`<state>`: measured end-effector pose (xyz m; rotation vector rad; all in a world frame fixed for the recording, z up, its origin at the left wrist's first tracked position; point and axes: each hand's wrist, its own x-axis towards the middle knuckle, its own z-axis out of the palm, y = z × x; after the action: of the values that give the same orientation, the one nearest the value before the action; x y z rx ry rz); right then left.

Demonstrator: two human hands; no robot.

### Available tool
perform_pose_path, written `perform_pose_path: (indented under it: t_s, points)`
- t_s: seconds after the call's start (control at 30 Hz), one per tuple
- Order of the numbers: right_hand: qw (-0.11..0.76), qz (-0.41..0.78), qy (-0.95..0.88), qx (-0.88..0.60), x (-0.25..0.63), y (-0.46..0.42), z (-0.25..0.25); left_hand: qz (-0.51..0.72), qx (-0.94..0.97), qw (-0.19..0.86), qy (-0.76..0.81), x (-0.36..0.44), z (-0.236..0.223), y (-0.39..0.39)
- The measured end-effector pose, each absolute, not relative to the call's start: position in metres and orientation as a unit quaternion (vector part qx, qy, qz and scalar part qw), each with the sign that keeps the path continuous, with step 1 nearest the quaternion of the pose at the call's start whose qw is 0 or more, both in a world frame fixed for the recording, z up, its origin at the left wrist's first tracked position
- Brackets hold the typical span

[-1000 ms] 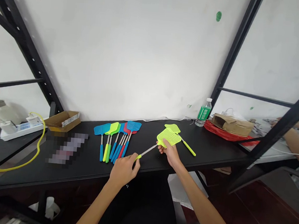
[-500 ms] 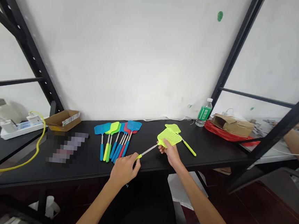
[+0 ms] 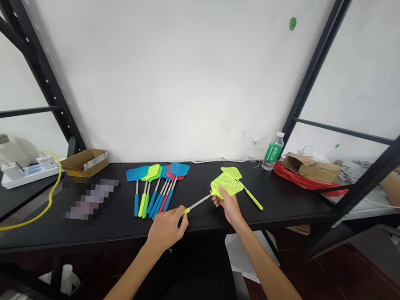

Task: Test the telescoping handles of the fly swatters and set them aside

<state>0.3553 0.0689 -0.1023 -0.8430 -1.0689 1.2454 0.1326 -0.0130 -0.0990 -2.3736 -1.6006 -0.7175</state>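
A yellow-green fly swatter [image 3: 225, 185] with a metal shaft is held between both my hands just above the black table [image 3: 117, 217]. My left hand [image 3: 165, 228] is closed round its handle end. My right hand [image 3: 229, 205] pinches the mesh head from below. A second yellow-green swatter [image 3: 243, 189] lies on the table just behind the held head. To the left, a row of several blue, green and red swatters [image 3: 157, 183] lies side by side, heads toward the wall.
A small cardboard box [image 3: 85, 161] sits at the back left, a green-labelled water bottle [image 3: 272, 151] at the back right beside a red tray holding a brown bag [image 3: 310, 168]. Black shelf uprights frame both sides. Another person's arm [image 3: 397, 190] shows far right.
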Motion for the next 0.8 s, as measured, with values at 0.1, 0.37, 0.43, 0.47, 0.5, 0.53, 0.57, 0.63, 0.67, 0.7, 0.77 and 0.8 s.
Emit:
perform_pose_path:
  t_s: [0.1,0.37,0.43,0.47,0.5,0.53,0.57,0.63,0.67,0.7,0.77,0.8]
  points:
    - [0.603,0.537,-0.464,-0.363,0.3553,0.0692,-0.1025,-0.242,-0.802,0.094,-0.538,0.1330,-0.0979,-0.0134]
    - [0.603,0.536,-0.467,-0.363,0.3555,0.0697,-0.1036,-0.245,-0.801,0.096,-0.539,0.1331,-0.0989,-0.0128]
    - [0.602,0.535,-0.468,-0.363,0.3557,0.0698,-0.1039,-0.244,-0.802,0.095,-0.537,0.1330,-0.0991,-0.0126]
    - [0.601,0.535,-0.469,-0.364,0.3557,0.0699,-0.1040,-0.243,-0.802,0.095,-0.537,0.1329,-0.0991,-0.0126]
    - [0.601,0.534,-0.469,-0.366,0.3558,0.0699,-0.1040,-0.243,-0.803,0.094,-0.536,0.1329,-0.0990,-0.0126]
    - [0.601,0.534,-0.468,-0.366,0.3558,0.0699,-0.1041,-0.242,-0.803,0.094,-0.536,0.1329,-0.0990,-0.0126]
    - [0.602,0.533,-0.468,-0.367,0.3559,0.0699,-0.1041,-0.243,-0.802,0.094,-0.537,0.1329,-0.0988,-0.0127]
    - [0.601,0.534,-0.468,-0.366,0.3560,0.0700,-0.1044,-0.243,-0.802,0.095,-0.538,0.1331,-0.0985,-0.0131]
    - [0.601,0.534,-0.468,-0.365,0.3560,0.0700,-0.1045,-0.243,-0.801,0.095,-0.538,0.1332,-0.0983,-0.0133]
    - [0.601,0.535,-0.469,-0.365,0.3561,0.0701,-0.1047,-0.244,-0.801,0.094,-0.538,0.1333,-0.0981,-0.0135]
    - [0.600,0.534,-0.470,-0.365,0.3562,0.0701,-0.1049,-0.245,-0.801,0.094,-0.538,0.1335,-0.0978,-0.0137]
    - [0.600,0.534,-0.470,-0.366,0.3562,0.0700,-0.1048,-0.245,-0.801,0.093,-0.538,0.1336,-0.0978,-0.0138]
